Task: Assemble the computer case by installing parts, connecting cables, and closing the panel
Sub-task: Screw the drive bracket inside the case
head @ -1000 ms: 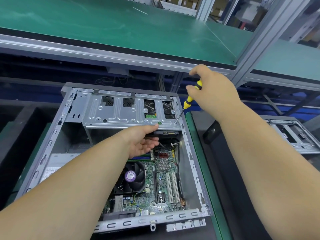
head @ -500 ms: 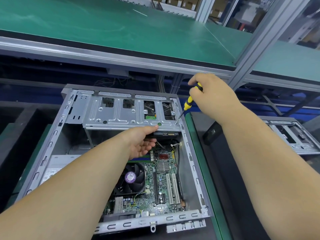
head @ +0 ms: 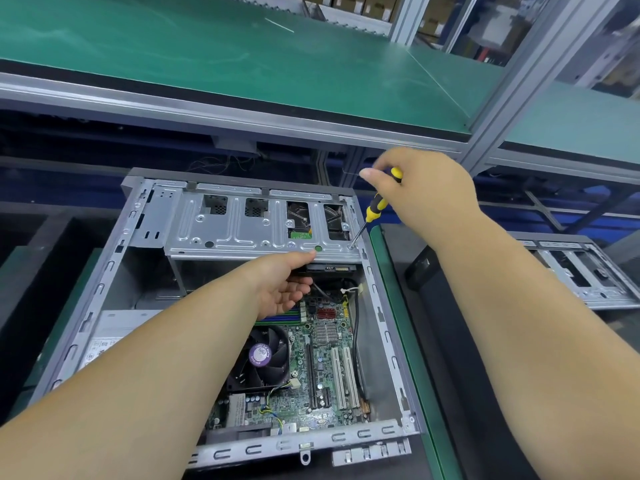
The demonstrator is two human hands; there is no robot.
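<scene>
An open grey computer case [head: 383, 318] lies flat, showing its motherboard [head: 322, 362] and a black cooler fan [head: 263, 358]. A silver drive cage [head: 242, 233] spans the far end. My left hand [head: 280, 284] grips the cage's near edge, thumb on top and fingers tucked underneath by a drive. My right hand [head: 426, 195] holds a yellow-and-black screwdriver [head: 375, 207] by the top of its handle. The tip sits on a screw [head: 351, 247] at the cage's near right corner.
A green-topped shelf [head: 242, 64] on an aluminium frame overhangs just beyond the case. A green strip [head: 398, 317] and a black panel [head: 450, 341] lie along the case's right side. Another open case [head: 581, 271] sits farther right.
My right hand's fingers have shifted round the screwdriver handle, with the tip staying on the same corner screw. My left hand has stayed at the cage edge.
</scene>
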